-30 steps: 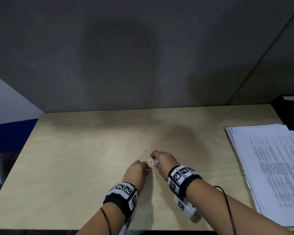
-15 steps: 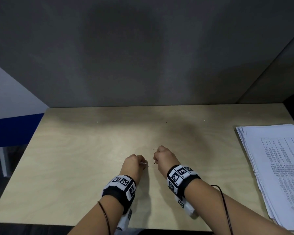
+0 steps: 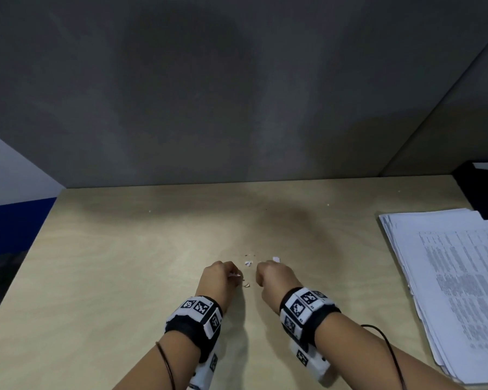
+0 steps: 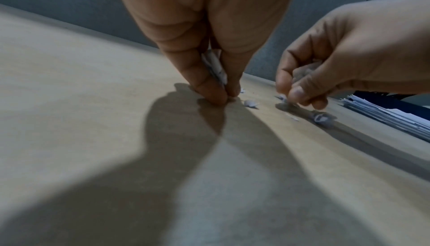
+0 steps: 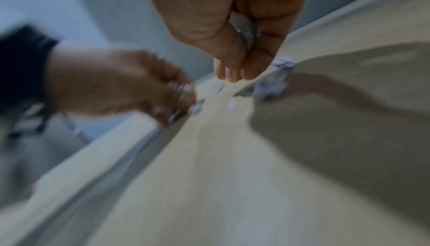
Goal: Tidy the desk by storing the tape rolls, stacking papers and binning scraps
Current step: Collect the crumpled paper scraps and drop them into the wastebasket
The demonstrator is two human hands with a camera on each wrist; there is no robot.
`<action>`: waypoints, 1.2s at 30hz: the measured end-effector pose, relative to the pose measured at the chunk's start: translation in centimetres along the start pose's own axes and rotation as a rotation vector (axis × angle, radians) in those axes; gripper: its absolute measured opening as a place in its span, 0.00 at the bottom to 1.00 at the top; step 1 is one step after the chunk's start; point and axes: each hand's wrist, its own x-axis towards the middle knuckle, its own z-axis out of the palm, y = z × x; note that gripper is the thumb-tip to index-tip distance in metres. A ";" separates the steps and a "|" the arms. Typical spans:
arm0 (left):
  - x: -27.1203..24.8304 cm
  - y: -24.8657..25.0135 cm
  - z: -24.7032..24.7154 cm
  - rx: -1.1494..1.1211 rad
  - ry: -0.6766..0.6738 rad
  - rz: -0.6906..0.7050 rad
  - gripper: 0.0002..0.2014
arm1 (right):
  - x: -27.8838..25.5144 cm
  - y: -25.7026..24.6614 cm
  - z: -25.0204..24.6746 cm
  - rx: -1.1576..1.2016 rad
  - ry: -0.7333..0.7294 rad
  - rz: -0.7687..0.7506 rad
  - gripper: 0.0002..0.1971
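Note:
Small white paper scraps (image 3: pixel 248 263) lie on the wooden desk (image 3: pixel 124 263) between my two hands. My left hand (image 3: pixel 223 277) pinches a few scraps (image 4: pixel 215 66) between thumb and fingers, its tips on the desk. My right hand (image 3: pixel 271 277) holds a crumpled wad of scraps (image 5: pixel 244 29) in curled fingers just above the desk. More loose scraps (image 4: pixel 250 103) and a crumpled bit (image 5: pixel 271 85) sit beside the right fingertips. No tape rolls are in view.
A stack of printed papers (image 3: pixel 448 277) lies along the desk's right edge, with a dark object (image 3: pixel 482 178) behind it at the corner. Grey partition walls (image 3: pixel 237 94) close the back and right. Tiny specks (image 3: pixel 328 204) dot the far desk.
The hands have drawn slightly apart, uncovering loose scraps on the desk between them. Both keep their scraps. The head view has shifted a little.

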 end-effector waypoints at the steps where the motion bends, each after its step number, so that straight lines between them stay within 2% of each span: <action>1: 0.1 0.2 0.0 -0.014 -0.005 -0.003 0.05 | 0.3 0.8 -0.7 0.055 0.046 0.032 0.18; 3: 0.3 0.7 0.1 -0.035 -0.019 -0.011 0.04 | 1.5 2.3 -2.2 0.076 0.152 0.061 0.17; 5: 0.3 1.0 0.2 -0.048 -0.033 -0.010 0.04 | 2.7 3.1 -3.2 0.030 0.185 0.052 0.18; 9: 0.3 1.2 0.3 -0.069 -0.016 -0.007 0.07 | 3.5 3.8 -2.9 -0.053 0.174 0.036 0.20; 14: 0.7 1.4 0.0 -0.036 0.003 0.014 0.04 | 3.5 3.5 -3.2 -0.102 0.138 0.040 0.17; 17: 0.4 1.6 0.1 -0.022 0.020 0.046 0.05 | 3.3 4.2 -4.2 0.012 0.155 0.086 0.14; 20: 0.2 1.8 0.1 -0.024 0.017 0.060 0.08 | 3.2 5.9 -5.7 0.202 0.312 0.190 0.11; 21: 0.3 1.9 0.2 -0.008 0.007 0.066 0.07 | 3.3 6.2 -6.2 0.214 0.322 0.203 0.10; 23: 0.4 2.2 0.2 0.029 -0.007 0.088 0.05 | 3.6 6.3 -6.8 0.176 0.264 0.207 0.12; 25: 0.6 2.7 0.2 0.047 -0.008 0.116 0.08 | 4.0 6.0 -6.8 0.097 0.198 0.195 0.11; 30: 0.5 3.8 0.3 0.041 -0.007 0.177 0.08 | 4.2 5.5 -6.6 -0.072 0.150 0.147 0.10; 33: 0.2 4.3 1.0 0.030 -0.051 0.224 0.07 | 4.0 5.0 -6.6 -0.179 0.120 0.122 0.11; 36: -0.4 5.3 2.4 0.080 -0.145 0.343 0.06 | 3.4 5.5 -6.4 -0.218 0.095 0.125 0.11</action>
